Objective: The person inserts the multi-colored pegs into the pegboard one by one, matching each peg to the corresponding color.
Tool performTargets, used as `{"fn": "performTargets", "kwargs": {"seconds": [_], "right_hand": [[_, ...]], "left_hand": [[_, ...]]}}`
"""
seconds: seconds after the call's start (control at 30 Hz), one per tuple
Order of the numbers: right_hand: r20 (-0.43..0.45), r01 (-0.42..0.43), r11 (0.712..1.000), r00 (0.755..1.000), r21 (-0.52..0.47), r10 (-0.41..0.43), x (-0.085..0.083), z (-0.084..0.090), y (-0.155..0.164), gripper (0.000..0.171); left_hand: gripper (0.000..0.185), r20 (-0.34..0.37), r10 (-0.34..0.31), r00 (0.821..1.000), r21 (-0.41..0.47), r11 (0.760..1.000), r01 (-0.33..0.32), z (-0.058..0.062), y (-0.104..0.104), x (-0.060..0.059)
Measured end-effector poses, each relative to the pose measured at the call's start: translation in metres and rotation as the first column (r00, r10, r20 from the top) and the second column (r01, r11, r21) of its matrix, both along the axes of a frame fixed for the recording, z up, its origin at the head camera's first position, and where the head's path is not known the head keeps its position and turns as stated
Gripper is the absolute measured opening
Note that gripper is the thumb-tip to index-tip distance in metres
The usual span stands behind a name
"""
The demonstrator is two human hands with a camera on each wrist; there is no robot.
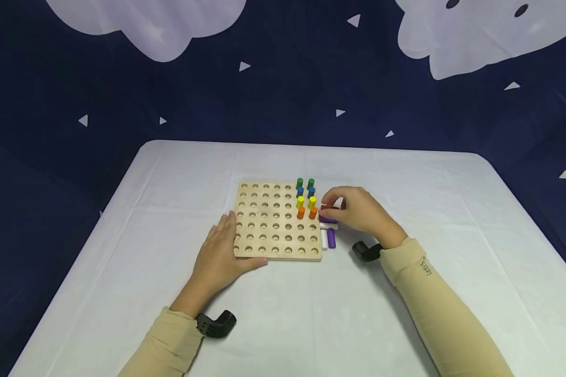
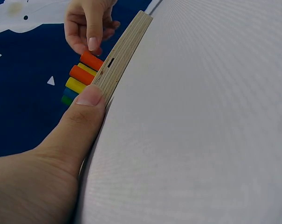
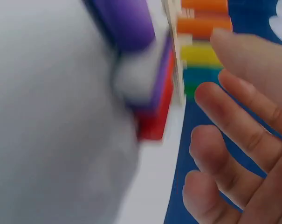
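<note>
Red peg [image 1: 328,208] sits pinched in the right hand [image 1: 358,212] grip, beside the pegboard [image 1: 269,225].

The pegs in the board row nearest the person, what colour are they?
Orange: two orange pegs, clearest in the head view.

A staged recording setup is suggested: a cloth-covered table [image 1: 405,293] is backed by a dark blue ghost-printed backdrop [image 1: 122,94].
</note>
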State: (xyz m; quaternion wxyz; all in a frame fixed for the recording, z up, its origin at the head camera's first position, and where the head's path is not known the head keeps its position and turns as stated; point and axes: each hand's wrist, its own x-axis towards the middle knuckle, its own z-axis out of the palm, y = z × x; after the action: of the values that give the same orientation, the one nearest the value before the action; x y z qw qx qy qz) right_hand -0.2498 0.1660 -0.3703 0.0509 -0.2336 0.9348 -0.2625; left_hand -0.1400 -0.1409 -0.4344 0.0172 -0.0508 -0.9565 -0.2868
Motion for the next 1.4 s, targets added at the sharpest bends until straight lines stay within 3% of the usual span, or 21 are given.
{"fn": "performTargets", "kwargs": {"seconds": [0.13,0.33,0.83,1.13,1.4], "right_hand": [[-0.042,-0.008,0.998,0.999,0.066,0.011,-0.012,-0.001,0.012,0.017],[0.003,-0.046,0.99,0.999,0.133,0.046,-0.023,-0.005,0.015,0.023],[0.02,-0.045,0.952,0.999,0.304,0.04,-0.019,-0.003,0.022,0.028],[0.081,-0.01,0.99,0.997,0.143,-0.002,-0.017,-0.016,0.033,0.025],[0.044,0.058,0.998,0.997,-0.031,-0.057,-0.01,-0.016,0.033,0.024]], "left_hand": [[0.136,0.001,0.001,1.0,-0.001,1.0,-0.001,0.001,0.0,0.0],[0.136,0.001,0.003,1.0,-0.004,1.0,-0.003,0.002,0.0,0.0],[0.136,-0.005,0.004,1.0,-0.004,1.0,-0.004,0.002,0.001,0.001],[0.137,-0.006,0.005,1.0,0.008,1.0,-0.005,0.001,0.001,0.0],[0.137,-0.009,0.006,1.0,0.013,1.0,-0.006,0.001,0.001,0.0]]}}
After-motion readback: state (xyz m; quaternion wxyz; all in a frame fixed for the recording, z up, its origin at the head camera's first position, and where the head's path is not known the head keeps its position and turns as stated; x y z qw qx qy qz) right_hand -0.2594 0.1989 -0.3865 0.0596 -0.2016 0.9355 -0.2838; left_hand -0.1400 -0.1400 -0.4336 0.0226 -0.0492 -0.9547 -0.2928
